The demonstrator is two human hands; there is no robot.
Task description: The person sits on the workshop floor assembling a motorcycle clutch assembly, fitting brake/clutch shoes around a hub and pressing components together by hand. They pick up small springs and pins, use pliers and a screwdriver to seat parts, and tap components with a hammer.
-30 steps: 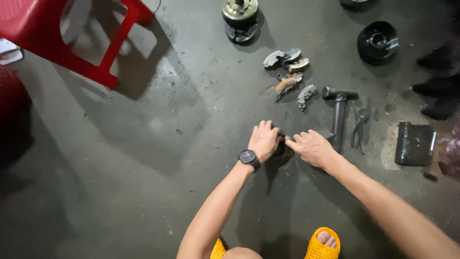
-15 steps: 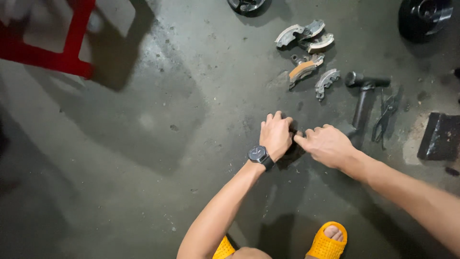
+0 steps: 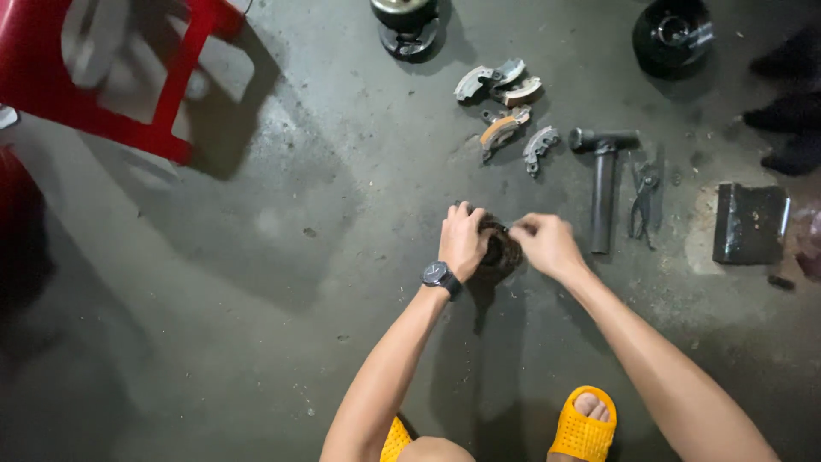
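On grey concrete floor point(image 3: 256, 282), left hand point(image 3: 463, 241) clasps a rusty, seemingly round part point(image 3: 500, 249); right hand point(image 3: 544, 244) pinches it.

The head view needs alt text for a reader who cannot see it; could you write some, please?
Two bare hands, left hand and right hand, grip a small dark round part on a concrete floor. A hammer, pliers and curved metal shoes lie beyond.
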